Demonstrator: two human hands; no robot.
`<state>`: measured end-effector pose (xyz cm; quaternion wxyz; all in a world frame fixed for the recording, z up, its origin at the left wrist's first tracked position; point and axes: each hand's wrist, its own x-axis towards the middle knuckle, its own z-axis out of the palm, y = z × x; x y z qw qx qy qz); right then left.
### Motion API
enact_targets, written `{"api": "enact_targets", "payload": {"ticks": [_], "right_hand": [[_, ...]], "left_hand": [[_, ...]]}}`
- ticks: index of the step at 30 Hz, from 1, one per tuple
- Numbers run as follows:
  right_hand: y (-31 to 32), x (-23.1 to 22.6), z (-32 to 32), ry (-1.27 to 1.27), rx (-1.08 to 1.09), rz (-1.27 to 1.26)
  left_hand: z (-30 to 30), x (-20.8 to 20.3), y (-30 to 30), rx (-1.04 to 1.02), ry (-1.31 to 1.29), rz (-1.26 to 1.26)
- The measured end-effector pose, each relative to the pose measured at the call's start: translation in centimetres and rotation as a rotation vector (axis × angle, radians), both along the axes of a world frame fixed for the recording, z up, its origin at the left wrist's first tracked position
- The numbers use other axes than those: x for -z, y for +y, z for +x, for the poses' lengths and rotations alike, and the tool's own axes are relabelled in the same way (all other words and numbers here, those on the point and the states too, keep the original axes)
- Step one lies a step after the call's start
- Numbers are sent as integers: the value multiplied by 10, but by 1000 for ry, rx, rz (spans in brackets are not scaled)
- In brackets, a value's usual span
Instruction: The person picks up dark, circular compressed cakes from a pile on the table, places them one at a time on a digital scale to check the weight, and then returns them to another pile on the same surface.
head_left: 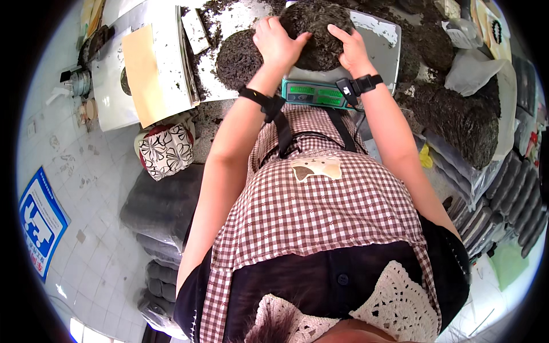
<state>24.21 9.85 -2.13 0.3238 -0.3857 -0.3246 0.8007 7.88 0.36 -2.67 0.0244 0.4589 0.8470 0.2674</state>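
Note:
A round clump of dark, stringy matter [317,40], like dried seaweed, sits on the grey plate [382,54] of a digital scale. My left hand [279,44] grips its left side, thumb laid over the top and fingers bent at the edge. From the right, my right hand [353,50] holds it, thumb and forefinger against the rim. The scale's green-lit display [315,92] faces me below the plate. Close to my left hand, another dark round cake [237,60] rests on the white tabletop. The clump's underside is hidden.
Dark stringy heaps [457,114] and a clear plastic bag [472,74] lie at right, above stacked packs of dark rounds [512,194]. At left are a tan card [144,74] on white sheets, a patterned cloth bundle [167,151] and wrapped dark stacks [160,197].

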Motion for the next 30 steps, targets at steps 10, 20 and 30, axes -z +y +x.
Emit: {"api": "enact_targets", "payload": {"ticks": [10,20,30], "right_hand": [[7,-60,69,207,101,94],[-29,-110,92,91,-13,103],[-3,-109,95,-391,-135,310]], "left_hand": [[-124,-17,-23,-399,-1098,655],[-161,-43,1,12,-1135,295],[-51,-33,21,340,6,240]]}}
